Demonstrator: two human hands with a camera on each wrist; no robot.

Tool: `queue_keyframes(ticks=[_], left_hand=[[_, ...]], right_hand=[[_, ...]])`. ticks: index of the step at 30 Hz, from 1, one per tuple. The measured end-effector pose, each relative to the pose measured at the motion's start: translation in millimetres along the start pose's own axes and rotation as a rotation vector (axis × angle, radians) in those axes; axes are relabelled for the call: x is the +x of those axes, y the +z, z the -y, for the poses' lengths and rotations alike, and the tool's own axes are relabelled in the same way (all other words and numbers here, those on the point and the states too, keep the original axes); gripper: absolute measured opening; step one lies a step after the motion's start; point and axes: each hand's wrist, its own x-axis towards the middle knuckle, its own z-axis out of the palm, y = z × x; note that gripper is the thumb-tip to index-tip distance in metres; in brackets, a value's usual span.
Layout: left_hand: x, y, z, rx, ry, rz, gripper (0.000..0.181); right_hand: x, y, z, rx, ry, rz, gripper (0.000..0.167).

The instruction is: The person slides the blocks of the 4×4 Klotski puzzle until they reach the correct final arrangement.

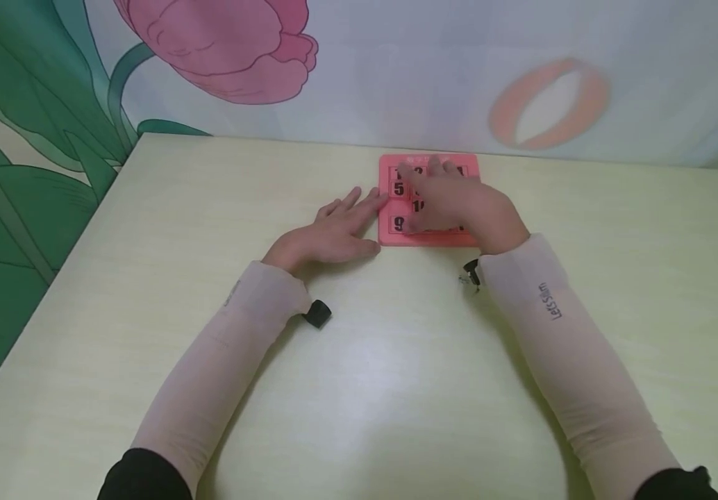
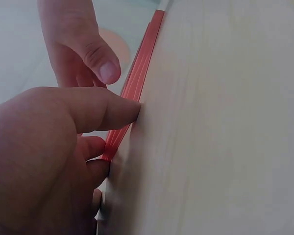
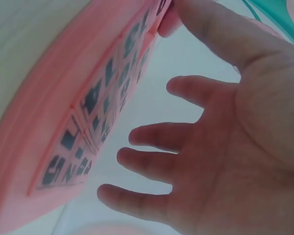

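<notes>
A pink sliding number puzzle (image 1: 385, 217) lies flat near the table's far edge, with black numerals on its tiles. My left hand (image 1: 340, 235) rests at the puzzle's left side, fingertips and thumb against its edge. In the left wrist view, the left thumb (image 2: 110, 110) reaches to the side of the puzzle (image 2: 146, 58). My right hand (image 1: 455, 200) spreads over the puzzle and hides many of its tiles. From the right wrist, four fingers of the right hand (image 3: 220, 147) extend above the tiles, while its thumb reaches to the face; its tip is out of frame.
The pale wooden table (image 1: 359, 389) extends around the puzzle. Behind its far edge hangs a light backdrop (image 1: 409, 76) printed with a pink flower and green leaves. Sleeves cover both forearms, and a small black device (image 1: 318, 314) sits at the left wrist.
</notes>
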Motion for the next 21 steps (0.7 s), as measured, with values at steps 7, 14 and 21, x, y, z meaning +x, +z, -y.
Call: queue_keyframes(ticks=[7, 14, 21], left_hand=[[1.0, -3.5, -3.0, -0.007, 0.014, 0.0, 0.081], [0.4, -2.2, -3.9, -0.011, -0.002, 0.001, 0.082], [-0.3, 0.2, -1.9, -0.015, -0.016, -0.007, 0.082]], right_hand=[[3.1, 2.7, 3.0, -0.042, 0.031, -0.021, 0.092], [3.9, 4.5, 3.3, -0.056, 0.007, -0.034, 0.091], [5.2, 5.1, 4.6, -0.065, -0.012, -0.034, 0.089]])
